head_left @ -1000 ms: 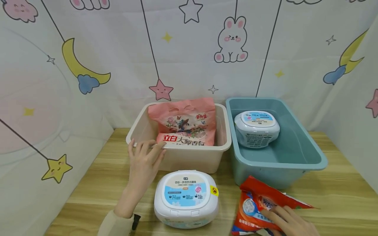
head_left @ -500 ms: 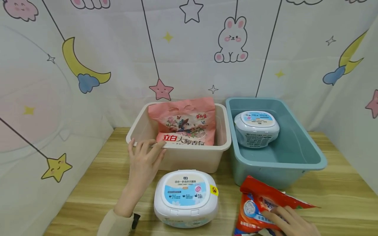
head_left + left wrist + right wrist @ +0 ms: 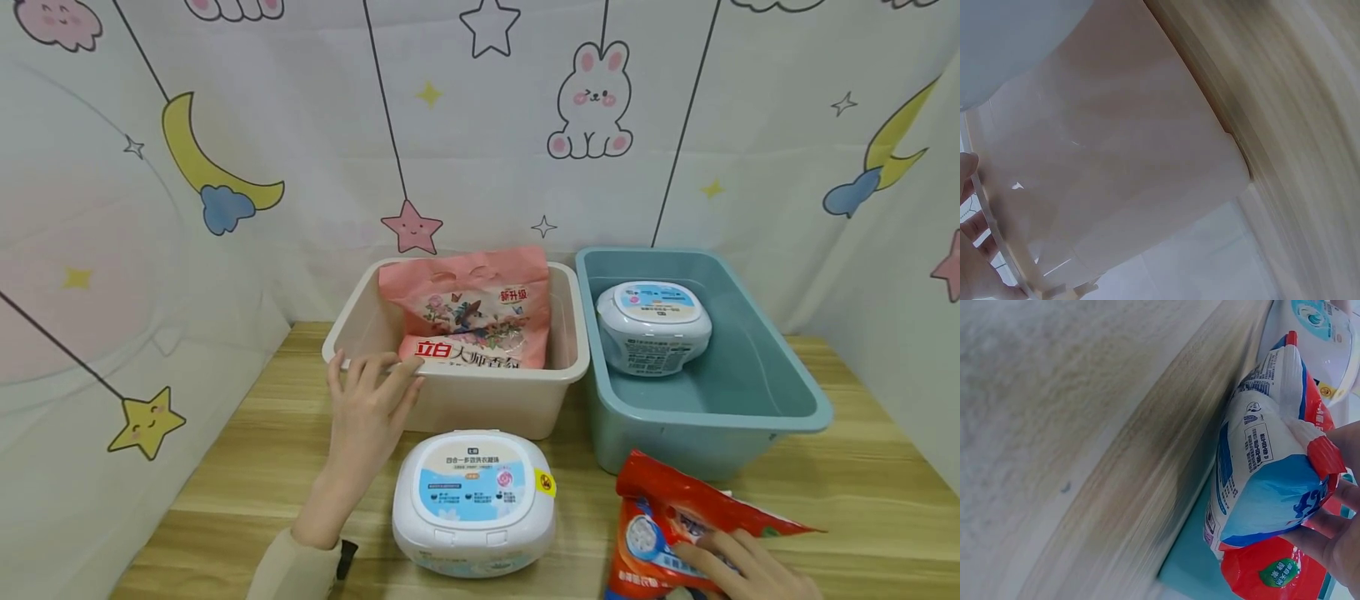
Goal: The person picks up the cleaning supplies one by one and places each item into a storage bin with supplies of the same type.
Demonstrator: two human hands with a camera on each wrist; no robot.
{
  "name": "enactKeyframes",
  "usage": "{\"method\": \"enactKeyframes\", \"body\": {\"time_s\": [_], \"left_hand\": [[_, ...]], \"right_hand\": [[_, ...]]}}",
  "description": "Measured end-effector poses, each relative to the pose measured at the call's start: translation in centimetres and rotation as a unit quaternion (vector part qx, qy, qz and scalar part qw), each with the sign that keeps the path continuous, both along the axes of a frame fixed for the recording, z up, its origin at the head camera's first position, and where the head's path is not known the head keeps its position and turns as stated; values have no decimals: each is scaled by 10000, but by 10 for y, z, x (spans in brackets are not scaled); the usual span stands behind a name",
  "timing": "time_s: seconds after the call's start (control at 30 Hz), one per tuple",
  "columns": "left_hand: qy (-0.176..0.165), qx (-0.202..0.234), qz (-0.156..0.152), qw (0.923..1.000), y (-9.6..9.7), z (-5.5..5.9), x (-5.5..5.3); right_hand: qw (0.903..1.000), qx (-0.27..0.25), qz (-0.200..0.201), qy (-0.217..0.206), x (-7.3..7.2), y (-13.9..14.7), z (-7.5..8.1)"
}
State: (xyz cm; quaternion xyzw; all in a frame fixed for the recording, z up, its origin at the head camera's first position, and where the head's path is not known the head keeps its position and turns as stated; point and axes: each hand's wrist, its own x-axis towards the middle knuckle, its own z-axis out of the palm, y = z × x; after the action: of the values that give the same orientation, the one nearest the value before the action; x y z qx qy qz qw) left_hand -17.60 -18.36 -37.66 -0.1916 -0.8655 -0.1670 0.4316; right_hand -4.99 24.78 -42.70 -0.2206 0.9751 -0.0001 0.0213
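Observation:
At the front left rim of the cream basin [image 3: 480, 400], my left hand [image 3: 367, 408] holds on, its fingers bent over the edge. In the left wrist view, the fingers [image 3: 975, 225] appear along that rim beside the basin wall. My right hand [image 3: 750, 567] grips a red laundry detergent bag [image 3: 648, 533] at the front right, partly cut off by the frame's lower edge. The right wrist view shows the bag's white and blue back [image 3: 1272, 481], with fingers bent against its side. A white lidded tub [image 3: 474, 508] stands between the two hands.
A pink detergent bag [image 3: 472, 308] leans inside the cream basin. Next to it, a blue-green basin [image 3: 757, 367] contains another white tub [image 3: 655, 329]. Both basins stand on a wood-grain table [image 3: 232, 467], before a printed curtain [image 3: 480, 167].
The red detergent bag and my right hand have shifted slightly to the right. My left hand has stayed on the cream basin's rim.

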Motion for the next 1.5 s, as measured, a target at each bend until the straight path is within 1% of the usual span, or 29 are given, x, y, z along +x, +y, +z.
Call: {"method": "enactKeyframes", "body": {"time_s": [0.27, 0.5, 0.63, 0.8, 0.9, 0.97, 1.17, 1.23, 1.37, 1.5], "left_hand": [[-49, -13, 27, 10000, 0, 1, 0], [1, -42, 27, 10000, -1, 0, -1], [-22, -36, 48, 10000, -1, -1, -1], [11, -9, 27, 10000, -1, -1, 0], [-18, 4, 22, 10000, 0, 0, 0], [-39, 5, 30, 10000, 0, 0, 0], [-44, -16, 29, 10000, 0, 0, 1], [-39, -26, 33, 10000, 0, 0, 1], [-8, -61, 49, 10000, -1, -1, 0], [-2, -77, 56, 10000, -1, -1, 0]], "right_hand": [[9999, -113, -74, 72, 2, 1, 2], [9998, -103, -70, 157, 5, 2, 5], [9991, -134, -23, 413, 6, 1, 6], [9958, -212, 130, 886, 6, -3, 7], [9939, -251, 201, 1053, 6, -4, 8], [9930, -273, 225, 1127, 6, -4, 8], [9944, -231, 202, 1008, 8, -4, 16], [9931, -286, 198, 1120, 9, -5, 18], [9872, -428, 216, 1521, 11, -7, 20], [9843, -439, 177, 1700, 13, -8, 24]]}}
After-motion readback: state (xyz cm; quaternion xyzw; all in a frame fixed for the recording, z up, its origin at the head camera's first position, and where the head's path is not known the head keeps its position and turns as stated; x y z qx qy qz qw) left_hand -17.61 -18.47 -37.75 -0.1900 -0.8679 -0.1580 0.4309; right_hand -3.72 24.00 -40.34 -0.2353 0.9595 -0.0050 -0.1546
